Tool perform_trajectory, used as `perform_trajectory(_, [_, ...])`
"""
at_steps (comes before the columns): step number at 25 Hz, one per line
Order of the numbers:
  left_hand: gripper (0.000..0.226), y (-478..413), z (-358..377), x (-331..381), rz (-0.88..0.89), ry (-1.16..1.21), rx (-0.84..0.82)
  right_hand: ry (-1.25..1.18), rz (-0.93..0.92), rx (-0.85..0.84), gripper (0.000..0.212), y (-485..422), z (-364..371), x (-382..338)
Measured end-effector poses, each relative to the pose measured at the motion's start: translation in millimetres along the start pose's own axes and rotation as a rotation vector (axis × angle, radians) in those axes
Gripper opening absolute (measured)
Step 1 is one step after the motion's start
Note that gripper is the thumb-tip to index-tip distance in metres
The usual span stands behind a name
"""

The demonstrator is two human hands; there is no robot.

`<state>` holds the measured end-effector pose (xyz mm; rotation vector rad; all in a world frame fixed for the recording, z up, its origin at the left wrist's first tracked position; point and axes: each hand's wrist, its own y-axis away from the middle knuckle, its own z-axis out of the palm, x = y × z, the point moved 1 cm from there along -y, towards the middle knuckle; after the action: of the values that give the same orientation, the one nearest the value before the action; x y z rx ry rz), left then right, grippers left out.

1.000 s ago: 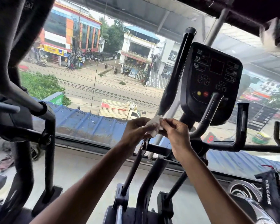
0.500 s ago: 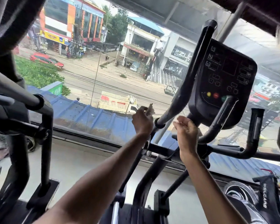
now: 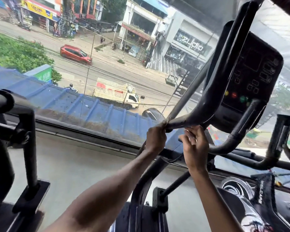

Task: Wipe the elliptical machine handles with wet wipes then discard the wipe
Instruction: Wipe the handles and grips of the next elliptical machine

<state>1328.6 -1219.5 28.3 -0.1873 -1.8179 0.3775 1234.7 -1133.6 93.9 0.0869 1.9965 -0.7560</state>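
Moving across from beside it, the left hand (image 3: 156,138) now clasps the lower end of the handle (image 3: 191,118). Just beneath, the right hand (image 3: 195,144) has its fingers bent; its hold cannot be told. The wipe is hidden from view.

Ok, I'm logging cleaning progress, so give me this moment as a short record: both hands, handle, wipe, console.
left hand: grips the lower end of the handle
right hand: raised just under the handle; blurred, so contact is unclear
wipe: not clearly visible
console: to the right of the handle, neither hand on it
image quality: motion blur around the hands
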Motion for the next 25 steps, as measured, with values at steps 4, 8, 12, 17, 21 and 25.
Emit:
perform_trajectory(4, [0.051, 22, 1, 17, 0.182, 0.16, 0.2, -0.013, -0.082, 0.013, 0.032, -3, 1, 10])
perform_trajectory(8, [0.067, 7, 9, -6, 0.106, 0.076, 0.092, -0.029, -0.132, 0.014, 0.029, -4, 3, 16])
perform_trajectory(12, [0.056, 15, 9, 3, 0.014, 0.186, 0.105, -0.033, -0.161, -0.019, 0.031, -4, 2, 19])
perform_trajectory(17, [0.054, 46, -6, 30, 0.326, 0.251, 0.246, -0.035, -0.213, -0.017, 0.027, 0, 1, 9])
perform_trajectory(21, [0.044, 35, -12, 22, 0.25, 0.27, 0.202, -0.009, -0.196, -0.018, 0.018, -1, -1, 8])
perform_trajectory(25, [0.049, 43, -38, 53, 0.361, 0.374, 0.213, 0.06, -0.267, -0.084, 0.019, 0, -13, -10])
